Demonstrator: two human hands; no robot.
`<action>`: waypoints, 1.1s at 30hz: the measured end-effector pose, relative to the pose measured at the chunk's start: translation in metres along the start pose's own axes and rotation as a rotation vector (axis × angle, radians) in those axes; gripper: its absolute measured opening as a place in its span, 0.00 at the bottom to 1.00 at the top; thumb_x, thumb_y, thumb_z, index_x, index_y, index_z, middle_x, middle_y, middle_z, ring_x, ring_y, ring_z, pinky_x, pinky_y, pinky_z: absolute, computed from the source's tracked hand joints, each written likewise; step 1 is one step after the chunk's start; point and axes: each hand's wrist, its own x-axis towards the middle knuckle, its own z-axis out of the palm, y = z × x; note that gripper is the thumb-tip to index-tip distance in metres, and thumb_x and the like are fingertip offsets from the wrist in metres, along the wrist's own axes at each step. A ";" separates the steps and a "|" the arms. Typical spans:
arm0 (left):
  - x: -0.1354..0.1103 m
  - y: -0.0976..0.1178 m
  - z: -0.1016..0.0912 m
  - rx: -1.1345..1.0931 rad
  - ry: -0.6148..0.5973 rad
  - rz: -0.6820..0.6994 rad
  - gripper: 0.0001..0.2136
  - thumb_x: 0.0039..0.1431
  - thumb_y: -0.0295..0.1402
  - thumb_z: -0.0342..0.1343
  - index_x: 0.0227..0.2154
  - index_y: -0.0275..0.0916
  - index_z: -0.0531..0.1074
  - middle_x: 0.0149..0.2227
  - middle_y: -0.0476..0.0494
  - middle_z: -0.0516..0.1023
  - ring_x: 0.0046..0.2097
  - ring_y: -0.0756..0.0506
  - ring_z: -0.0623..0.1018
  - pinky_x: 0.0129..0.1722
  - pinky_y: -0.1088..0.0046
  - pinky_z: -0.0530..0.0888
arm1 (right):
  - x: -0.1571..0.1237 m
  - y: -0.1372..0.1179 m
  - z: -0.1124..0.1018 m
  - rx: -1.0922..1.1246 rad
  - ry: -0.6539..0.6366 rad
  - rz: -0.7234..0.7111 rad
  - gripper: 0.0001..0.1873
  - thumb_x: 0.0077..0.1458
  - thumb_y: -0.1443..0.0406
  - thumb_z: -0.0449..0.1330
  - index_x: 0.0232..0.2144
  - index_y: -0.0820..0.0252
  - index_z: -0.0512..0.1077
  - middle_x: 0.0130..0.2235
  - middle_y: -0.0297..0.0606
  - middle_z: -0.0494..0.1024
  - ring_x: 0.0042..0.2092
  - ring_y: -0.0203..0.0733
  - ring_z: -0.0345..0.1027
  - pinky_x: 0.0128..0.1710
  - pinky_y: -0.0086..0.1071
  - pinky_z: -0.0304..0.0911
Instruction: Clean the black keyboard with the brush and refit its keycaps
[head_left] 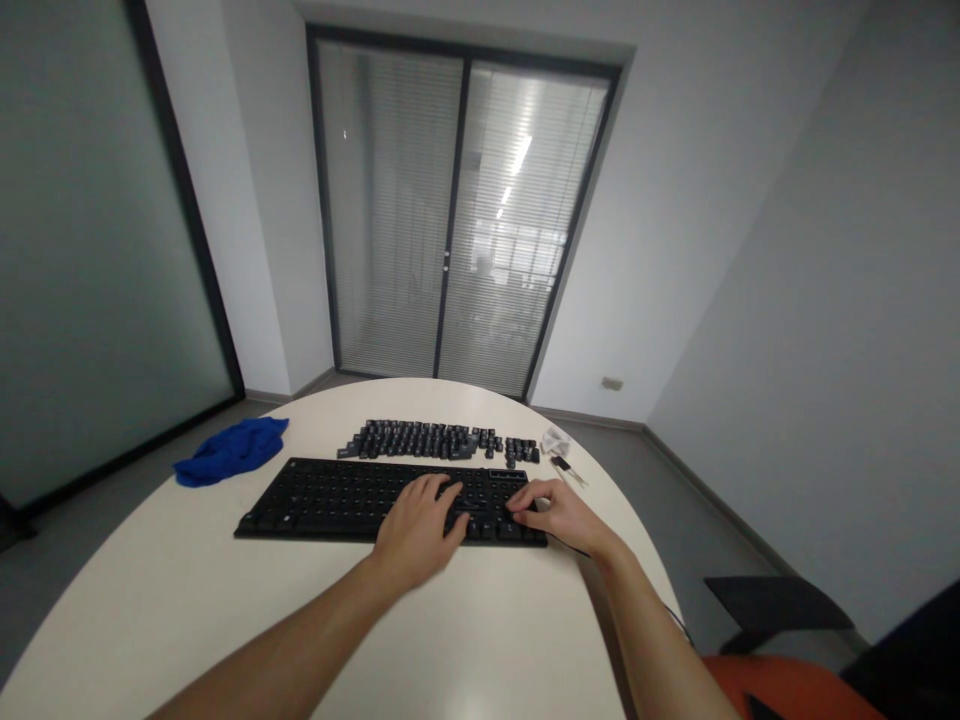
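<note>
A black keyboard [322, 500] lies across the round table, most of its keys stripped of caps, with some caps on its front right part. My left hand [420, 525] rests on it right of the middle, fingers spread and holding nothing. Over the number pad, my right hand [555, 512] has its thumb and fingertips drawn together in a pinch. Whatever is between them is too small and dark to make out. Loose black keycaps [420, 440] stand in rows behind the keyboard, with a smaller group of keycaps [521, 450] to their right.
A blue cloth [232, 452] lies on the white table [300, 620] at the left. Near the right edge are a clear plastic item [555, 441] and a small puller-like tool [568, 470]. A cable runs off to the right, towards an orange and black chair [787, 685].
</note>
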 end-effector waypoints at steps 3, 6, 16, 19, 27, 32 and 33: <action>0.000 0.000 0.001 -0.001 0.003 -0.004 0.21 0.66 0.42 0.47 0.57 0.40 0.69 0.57 0.38 0.70 0.58 0.37 0.68 0.60 0.56 0.64 | 0.000 0.000 0.000 0.000 -0.001 -0.008 0.04 0.46 0.64 0.67 0.27 0.59 0.80 0.38 0.41 0.83 0.43 0.47 0.76 0.49 0.41 0.68; 0.000 0.000 0.001 0.004 0.000 -0.006 0.21 0.66 0.42 0.47 0.57 0.40 0.69 0.57 0.38 0.70 0.59 0.37 0.67 0.60 0.56 0.64 | 0.000 -0.001 -0.001 -0.021 -0.002 0.004 0.05 0.48 0.64 0.66 0.28 0.59 0.80 0.38 0.41 0.83 0.43 0.47 0.76 0.49 0.41 0.67; 0.001 0.000 0.000 0.013 -0.001 -0.001 0.20 0.65 0.41 0.48 0.57 0.40 0.69 0.57 0.38 0.70 0.58 0.37 0.68 0.60 0.56 0.64 | 0.001 -0.001 -0.002 -0.054 -0.029 -0.008 0.07 0.48 0.66 0.65 0.31 0.58 0.82 0.39 0.40 0.83 0.44 0.48 0.75 0.50 0.42 0.67; 0.000 0.000 0.000 0.013 -0.002 0.001 0.21 0.65 0.41 0.48 0.57 0.40 0.69 0.57 0.38 0.70 0.58 0.37 0.68 0.60 0.56 0.64 | 0.001 -0.002 -0.002 -0.042 -0.040 -0.025 0.06 0.47 0.66 0.65 0.30 0.58 0.82 0.39 0.40 0.83 0.44 0.48 0.75 0.50 0.41 0.67; 0.001 0.001 -0.001 0.010 -0.009 0.000 0.21 0.65 0.41 0.48 0.57 0.39 0.69 0.57 0.37 0.70 0.59 0.37 0.67 0.60 0.56 0.64 | 0.000 -0.008 -0.002 -0.100 -0.021 0.019 0.10 0.54 0.60 0.63 0.36 0.57 0.81 0.40 0.40 0.83 0.45 0.50 0.74 0.50 0.43 0.65; 0.001 0.001 -0.001 0.006 -0.006 -0.001 0.21 0.65 0.41 0.48 0.57 0.40 0.69 0.57 0.37 0.70 0.58 0.37 0.68 0.60 0.55 0.64 | 0.002 -0.004 0.001 -0.089 0.004 0.004 0.13 0.54 0.60 0.63 0.40 0.58 0.80 0.40 0.41 0.82 0.44 0.50 0.73 0.48 0.43 0.66; 0.001 0.001 -0.001 0.005 -0.006 -0.001 0.21 0.65 0.41 0.48 0.57 0.40 0.69 0.57 0.37 0.71 0.58 0.37 0.68 0.60 0.55 0.64 | 0.002 -0.003 0.001 -0.106 0.024 0.002 0.13 0.54 0.60 0.63 0.41 0.58 0.80 0.41 0.41 0.81 0.45 0.50 0.73 0.49 0.43 0.66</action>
